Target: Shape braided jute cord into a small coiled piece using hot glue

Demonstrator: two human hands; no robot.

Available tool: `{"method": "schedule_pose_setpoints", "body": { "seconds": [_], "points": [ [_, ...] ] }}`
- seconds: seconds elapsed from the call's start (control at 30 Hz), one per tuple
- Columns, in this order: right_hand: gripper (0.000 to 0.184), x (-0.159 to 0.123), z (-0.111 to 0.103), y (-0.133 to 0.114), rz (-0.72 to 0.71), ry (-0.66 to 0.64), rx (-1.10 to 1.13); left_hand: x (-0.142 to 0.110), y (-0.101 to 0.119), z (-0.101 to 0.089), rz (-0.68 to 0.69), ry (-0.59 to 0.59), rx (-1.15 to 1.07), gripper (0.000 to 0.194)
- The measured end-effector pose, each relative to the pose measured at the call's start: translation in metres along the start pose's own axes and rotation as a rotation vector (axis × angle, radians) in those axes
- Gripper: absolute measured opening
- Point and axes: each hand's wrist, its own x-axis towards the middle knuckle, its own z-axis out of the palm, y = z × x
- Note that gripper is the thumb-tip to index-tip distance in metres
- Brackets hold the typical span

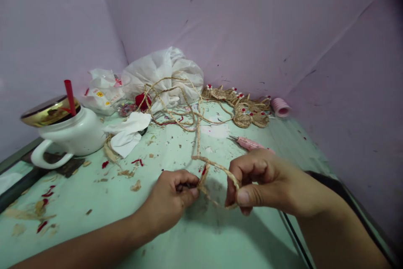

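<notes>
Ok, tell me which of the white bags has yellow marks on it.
The smaller bag, left of the big bag and behind the white mug. It shows yellow and red print; the big bag looks plain.

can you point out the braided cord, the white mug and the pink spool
Braided cord [198, 135]: head view, on the straight stretch below its loose loops.
White mug [80, 132]: head view, on its rounded body.
Pink spool [281, 108]: head view, on its side.
</notes>
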Motion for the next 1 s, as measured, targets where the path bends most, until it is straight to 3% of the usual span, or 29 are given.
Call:
{"method": "schedule_pose_setpoints", "body": {
  "seconds": [0.2, 0.37, 0.47, 0.53, 0.73, 1.0],
  "points": [
    [0.023, 0.002, -0.009, 0.006, -0.005, 0.031, -0.046, 0.003, -0.005, -0.003, -0.026, 0.040, -0.052, 0.031],
    [0.024, 0.000, -0.005, 0.006, 0.014, -0.077, -0.119, 0.004, -0.007, -0.003, -0.026, 0.062, -0.060, 0.034],
    [0.023, 0.000, -0.006, 0.005, 0.013, -0.072, -0.132, 0.003, -0.007, -0.003, -0.033, 0.068, -0.055, 0.035],
    [0.023, 0.001, -0.010, 0.006, 0.001, -0.010, -0.121, 0.003, -0.006, -0.004, -0.028, 0.057, -0.032, 0.036],
    [0.030, 0.011, -0.025, 0.013, -0.066, 0.399, -0.119, 0.004, -0.006, -0.004, 0.090, 0.027, 0.064, 0.025],
    [0.027, 0.022, -0.019, 0.017, -0.152, 0.488, -0.167, 0.002, -0.006, -0.005, 0.201, 0.028, 0.215, 0.021]
  ]
}}
